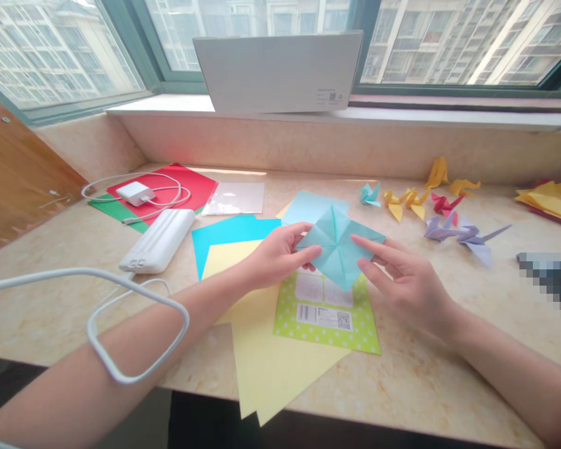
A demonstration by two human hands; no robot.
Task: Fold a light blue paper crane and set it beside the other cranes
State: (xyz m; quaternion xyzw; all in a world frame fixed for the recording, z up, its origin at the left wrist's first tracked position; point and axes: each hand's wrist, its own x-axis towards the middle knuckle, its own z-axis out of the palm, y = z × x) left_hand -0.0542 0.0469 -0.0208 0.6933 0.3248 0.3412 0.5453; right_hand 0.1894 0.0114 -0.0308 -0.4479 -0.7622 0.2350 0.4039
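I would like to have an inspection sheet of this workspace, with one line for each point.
Surface: beige marbled counter.
Work pieces: creased light-blue paper, held in hand; folded paper figures at right.
Clutter: yellow sheets, blue sheets, red sheet, dotted green packet, white power bank.
Hands: left hand pinches the paper's left corner; right hand touches its right part.
Cables: white cables; one coils beside the charger, another crosses before the left forearm.
Surroundings: window, pale panel upon the sill.
Spills: nothing seen.
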